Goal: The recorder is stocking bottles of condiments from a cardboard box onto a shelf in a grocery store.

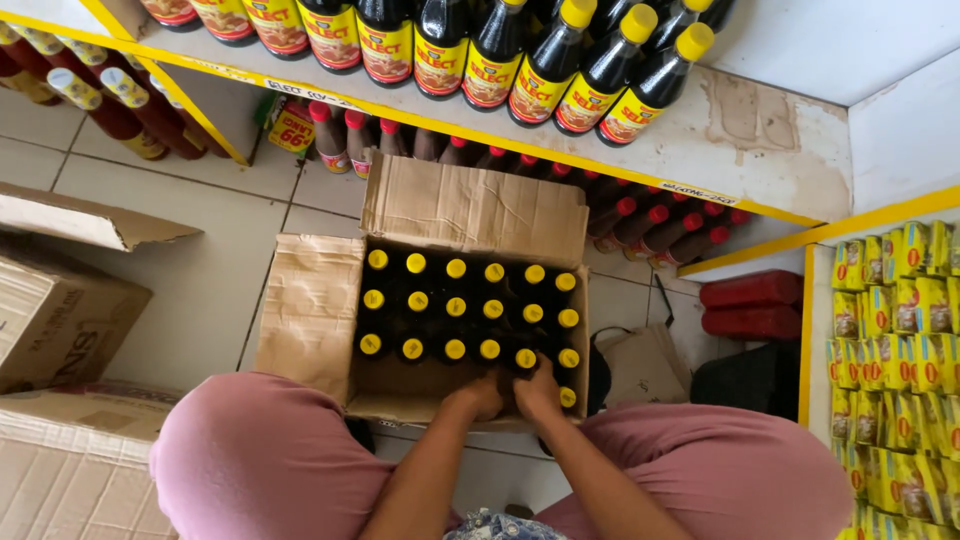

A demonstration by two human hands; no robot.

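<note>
An open cardboard box (312, 310) sits on the tiled floor between my knees, filled with several dark bottles with yellow caps (455, 306). My left hand (480, 392) and my right hand (538, 392) reach side by side into the box's near row, fingers curled down around bottles there. What exactly each hand grips is hidden by the hands themselves. The near row shows a gap where the hands are. The box's far flap (475, 208) stands open toward the shelf.
A white shelf with a yellow edge (770, 150) carries a row of the same dark yellow-capped bottles (560, 60); red-capped bottles (640, 215) stand beneath it. More cardboard boxes (60, 320) lie left. Yellow packets (900, 340) fill a rack at right.
</note>
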